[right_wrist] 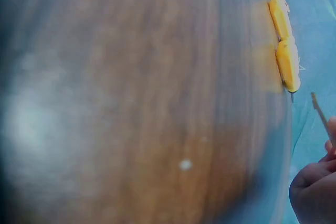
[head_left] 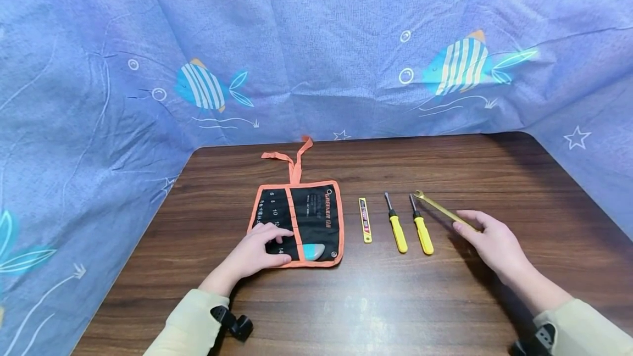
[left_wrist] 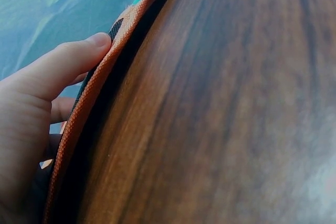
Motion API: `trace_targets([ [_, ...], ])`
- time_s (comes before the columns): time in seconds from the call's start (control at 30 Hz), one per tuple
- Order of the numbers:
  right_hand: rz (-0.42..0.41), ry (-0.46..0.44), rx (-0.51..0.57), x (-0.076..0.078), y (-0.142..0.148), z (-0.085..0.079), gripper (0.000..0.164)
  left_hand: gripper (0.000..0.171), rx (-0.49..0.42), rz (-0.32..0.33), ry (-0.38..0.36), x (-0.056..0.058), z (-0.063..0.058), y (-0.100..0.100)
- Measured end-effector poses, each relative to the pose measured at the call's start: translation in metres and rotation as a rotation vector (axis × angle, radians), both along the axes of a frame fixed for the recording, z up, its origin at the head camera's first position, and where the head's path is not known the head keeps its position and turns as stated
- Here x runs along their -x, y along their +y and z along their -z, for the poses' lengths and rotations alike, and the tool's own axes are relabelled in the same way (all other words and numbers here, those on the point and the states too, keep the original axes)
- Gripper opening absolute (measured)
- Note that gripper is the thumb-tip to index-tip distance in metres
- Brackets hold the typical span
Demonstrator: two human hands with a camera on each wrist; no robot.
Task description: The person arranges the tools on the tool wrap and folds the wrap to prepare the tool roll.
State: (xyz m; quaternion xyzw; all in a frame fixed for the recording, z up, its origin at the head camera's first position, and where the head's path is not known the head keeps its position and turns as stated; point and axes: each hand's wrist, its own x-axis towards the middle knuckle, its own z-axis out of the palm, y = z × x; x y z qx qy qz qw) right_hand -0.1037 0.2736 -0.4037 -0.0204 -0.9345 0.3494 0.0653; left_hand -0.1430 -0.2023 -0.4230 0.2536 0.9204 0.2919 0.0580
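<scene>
A black tool pouch with orange trim lies unfolded on the wooden table. My left hand rests on its lower left part, fingers spread across the black cloth. In the left wrist view the thumb lies against the pouch by its orange edge. A teal and grey rounded piece sticks out of a pocket near the bottom. To the right, my right hand grips a brass-coloured open-end wrench by one end, its jaw end pointing toward the screwdrivers. The right wrist view catches the wrench only partly.
Two screwdrivers with yellow handles lie side by side between the pouch and my right hand. Left of them is a slim yellow packet. Orange ties extend behind the pouch. A blue fish-print cloth hangs behind the table.
</scene>
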Motion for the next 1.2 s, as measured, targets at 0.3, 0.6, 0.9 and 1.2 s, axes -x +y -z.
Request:
trace_targets([
  [0.3,-0.076,-0.041,0.077,0.008,-0.017,-0.008,0.046,0.045,0.003,0.008,0.005,-0.001,-0.001,0.001],
  [0.6,-0.165,-0.055,0.125,0.020,-0.049,-0.013,0.037,0.045,0.013,-0.001,-0.030,0.001,-0.003,0.002],
  [0.9,-0.269,-0.134,0.236,0.031,-0.078,-0.013,0.029,0.046,0.014,0.005,-0.008,0.004,-0.002,0.004],
  [1.2,-0.368,-0.150,0.198,0.042,-0.104,-0.013,0.024,0.046,0.007,0.006,0.000,0.003,-0.002,0.004],
])
